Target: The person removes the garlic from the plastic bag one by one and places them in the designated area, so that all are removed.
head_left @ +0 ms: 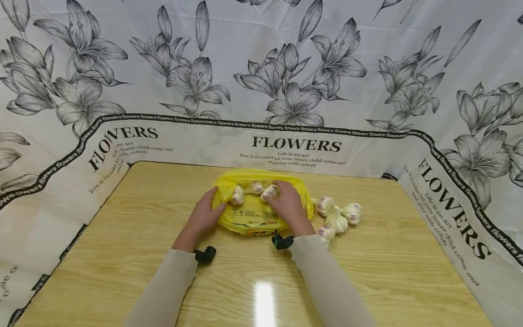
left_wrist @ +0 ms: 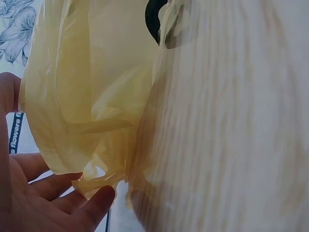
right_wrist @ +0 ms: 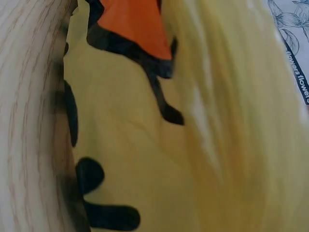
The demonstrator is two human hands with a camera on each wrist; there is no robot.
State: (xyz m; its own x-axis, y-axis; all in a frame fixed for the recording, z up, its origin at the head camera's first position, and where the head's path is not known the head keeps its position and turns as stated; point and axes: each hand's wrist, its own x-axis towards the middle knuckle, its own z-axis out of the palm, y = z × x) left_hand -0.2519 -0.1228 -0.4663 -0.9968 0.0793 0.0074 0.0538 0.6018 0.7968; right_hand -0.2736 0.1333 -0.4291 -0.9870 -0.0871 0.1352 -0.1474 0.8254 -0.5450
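A yellow plastic bag (head_left: pixel 249 225) lies on the table with its mouth spread towards me. My left hand (head_left: pixel 203 215) grips the bag's left edge, its thumb (left_wrist: pixel 100 203) against the thin film in the left wrist view. Over the bag's right side reaches my right hand (head_left: pixel 289 204), its fingers round a garlic bulb (head_left: pixel 268 192) in the opening. Two more bulbs show inside, one garlic bulb (head_left: pixel 237 195) close to the left edge and another garlic bulb (head_left: pixel 255 187) at the back. Printed yellow film (right_wrist: pixel 130 145) fills most of the right wrist view, hiding the right hand there.
Several loose garlic bulbs (head_left: pixel 337 220) lie in a cluster right of the bag, one partly behind the right forearm. The wooden table (head_left: pixel 135 218) is enclosed by a white flower-printed cloth (head_left: pixel 212 141) at the back and sides. Black wrist cameras (head_left: pixel 205 255) sit on both wrists.
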